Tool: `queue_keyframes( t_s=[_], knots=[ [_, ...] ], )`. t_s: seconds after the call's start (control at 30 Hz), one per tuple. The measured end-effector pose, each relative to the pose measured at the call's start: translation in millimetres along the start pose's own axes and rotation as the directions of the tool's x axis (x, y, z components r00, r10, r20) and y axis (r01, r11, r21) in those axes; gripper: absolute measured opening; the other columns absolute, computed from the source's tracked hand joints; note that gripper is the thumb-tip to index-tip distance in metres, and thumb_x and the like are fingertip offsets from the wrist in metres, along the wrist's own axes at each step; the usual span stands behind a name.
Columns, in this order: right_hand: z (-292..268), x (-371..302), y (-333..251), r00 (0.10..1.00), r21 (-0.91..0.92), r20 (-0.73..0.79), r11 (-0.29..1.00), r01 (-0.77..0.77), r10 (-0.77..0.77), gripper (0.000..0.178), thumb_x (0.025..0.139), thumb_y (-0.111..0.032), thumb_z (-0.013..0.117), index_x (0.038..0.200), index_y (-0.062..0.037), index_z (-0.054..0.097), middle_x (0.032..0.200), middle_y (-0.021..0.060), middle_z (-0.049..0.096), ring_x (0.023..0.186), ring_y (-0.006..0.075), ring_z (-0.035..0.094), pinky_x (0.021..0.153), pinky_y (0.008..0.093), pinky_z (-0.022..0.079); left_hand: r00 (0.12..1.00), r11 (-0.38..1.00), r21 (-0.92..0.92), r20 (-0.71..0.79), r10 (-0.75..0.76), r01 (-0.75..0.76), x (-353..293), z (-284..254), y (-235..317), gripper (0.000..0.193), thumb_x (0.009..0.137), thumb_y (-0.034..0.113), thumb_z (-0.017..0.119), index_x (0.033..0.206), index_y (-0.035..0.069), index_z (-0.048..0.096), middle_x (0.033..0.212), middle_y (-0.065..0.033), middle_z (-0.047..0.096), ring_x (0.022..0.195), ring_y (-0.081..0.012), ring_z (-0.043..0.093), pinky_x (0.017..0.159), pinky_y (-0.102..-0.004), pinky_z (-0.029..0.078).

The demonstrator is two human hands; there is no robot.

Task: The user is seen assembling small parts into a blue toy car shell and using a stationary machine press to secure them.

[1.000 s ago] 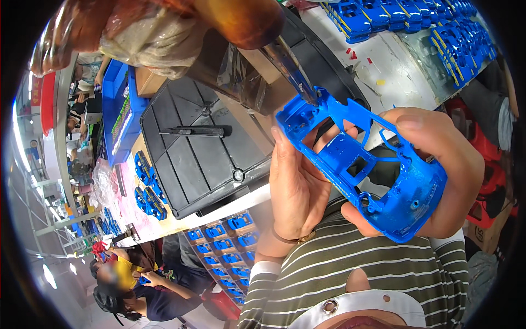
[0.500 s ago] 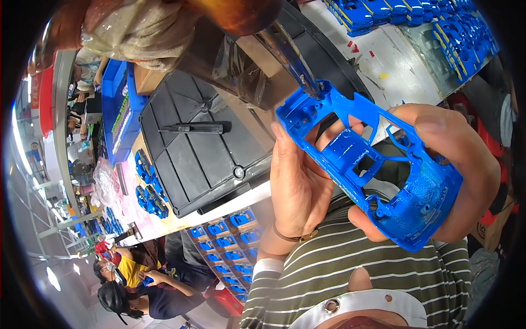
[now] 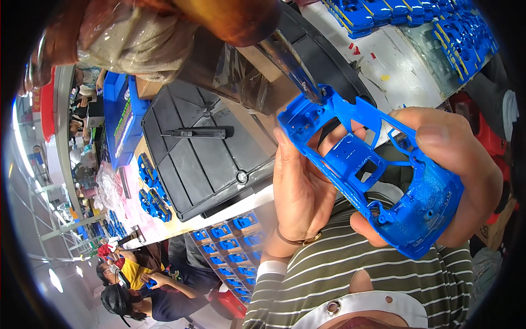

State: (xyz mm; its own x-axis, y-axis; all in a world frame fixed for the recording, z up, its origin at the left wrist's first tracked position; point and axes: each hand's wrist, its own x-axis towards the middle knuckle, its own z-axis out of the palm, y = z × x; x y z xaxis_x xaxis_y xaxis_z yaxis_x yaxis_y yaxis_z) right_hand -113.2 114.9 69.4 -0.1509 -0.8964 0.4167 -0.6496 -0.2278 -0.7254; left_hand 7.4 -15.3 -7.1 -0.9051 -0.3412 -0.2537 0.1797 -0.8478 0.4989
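I hold a blue plastic toy car body shell (image 3: 424,192), its hollow side toward me, in both hands. My left hand (image 3: 303,186) is closed along the shell's left side, fingers partly hidden behind it. My right hand (image 3: 460,153) wraps the near right end, thumb on the upper edge and fingers beneath. The shell's far left end meets the metal tip (image 3: 293,68) of a tool with a glossy amber body (image 3: 235,19). Whether the tip presses on the plastic I cannot tell. Wrapped cloth (image 3: 131,46) hangs beside that body.
A ribbed black plastic panel (image 3: 186,164) carries a slim black tool (image 3: 200,133). Stacked blue shells (image 3: 383,13) lie at the far right. A compartmented tray (image 3: 219,222) of blue parts stands near left, with a blue bin (image 3: 131,145) beyond. Another person (image 3: 170,299) sits at lower left.
The whole view has shifted slightly. Both hands keep the same hold on the shell, and its far end stays at the metal tip.
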Motion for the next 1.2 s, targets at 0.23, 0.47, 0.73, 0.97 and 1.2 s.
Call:
queue_keyframes(
  t_s=[0.23,0.47,0.73,0.97,1.2],
  knots=[
    [15.2,-6.5,2.3,0.980,0.003,-0.196,0.999,0.041,-0.039,0.099,0.054,-0.006,0.087,0.133,-0.0052,0.028,0.107,0.0309,0.052,0.084,0.0292,0.064,0.064,0.0335,0.052,0.996,0.999,0.022,-0.080,-0.031,0.033,-2.7,14.7,4.8,0.057,0.096,0.047,0.029,0.130,0.002,0.037,0.123,-0.0225,0.051,0.111,-0.0332,0.054,0.092,-0.0444,0.048],
    [17.9,-7.7,1.6,0.962,0.010,-0.271,0.999,0.034,-0.030,0.096,0.051,-0.007,0.089,0.130,-0.0021,0.033,0.109,0.0313,0.051,0.087,0.0286,0.062,0.066,0.0325,0.052,0.999,0.999,0.034,-0.035,-0.031,0.032,-1.7,12.1,3.9,0.058,0.096,0.048,0.030,0.131,0.002,0.037,0.123,-0.0220,0.051,0.112,-0.0326,0.053,0.093,-0.0437,0.047],
    [18.1,-8.0,-0.9,0.963,-0.037,-0.270,0.999,-0.003,-0.007,0.095,0.051,-0.009,0.089,0.128,-0.0032,0.034,0.109,0.0299,0.051,0.086,0.0270,0.062,0.066,0.0298,0.051,0.998,0.999,0.051,-0.055,-0.011,0.013,-2.7,8.2,0.9,0.058,0.095,0.048,0.030,0.132,0.003,0.036,0.122,-0.0214,0.051,0.112,-0.0316,0.053,0.092,-0.0426,0.049],
    [21.5,-7.1,4.0,0.944,-0.013,-0.328,0.999,0.033,-0.036,0.094,0.051,-0.009,0.090,0.127,-0.0033,0.035,0.106,0.0291,0.053,0.083,0.0255,0.063,0.063,0.0293,0.051,0.993,0.998,0.013,-0.102,-0.063,0.064,-2.7,15.4,4.2,0.057,0.095,0.048,0.031,0.133,0.004,0.035,0.123,-0.0217,0.050,0.112,-0.0313,0.053,0.091,-0.0427,0.049],
    [18.8,-3.7,1.7,0.945,-0.091,-0.324,0.996,0.020,-0.049,0.094,0.049,-0.012,0.090,0.125,-0.0016,0.036,0.102,0.0300,0.056,0.079,0.0269,0.064,0.062,0.0308,0.052,0.998,0.999,0.026,-0.050,-0.030,0.032,-2.3,8.5,0.6,0.059,0.095,0.049,0.031,0.133,0.005,0.035,0.125,-0.0217,0.048,0.114,-0.0322,0.051,0.093,-0.0438,0.047]
  ],
)
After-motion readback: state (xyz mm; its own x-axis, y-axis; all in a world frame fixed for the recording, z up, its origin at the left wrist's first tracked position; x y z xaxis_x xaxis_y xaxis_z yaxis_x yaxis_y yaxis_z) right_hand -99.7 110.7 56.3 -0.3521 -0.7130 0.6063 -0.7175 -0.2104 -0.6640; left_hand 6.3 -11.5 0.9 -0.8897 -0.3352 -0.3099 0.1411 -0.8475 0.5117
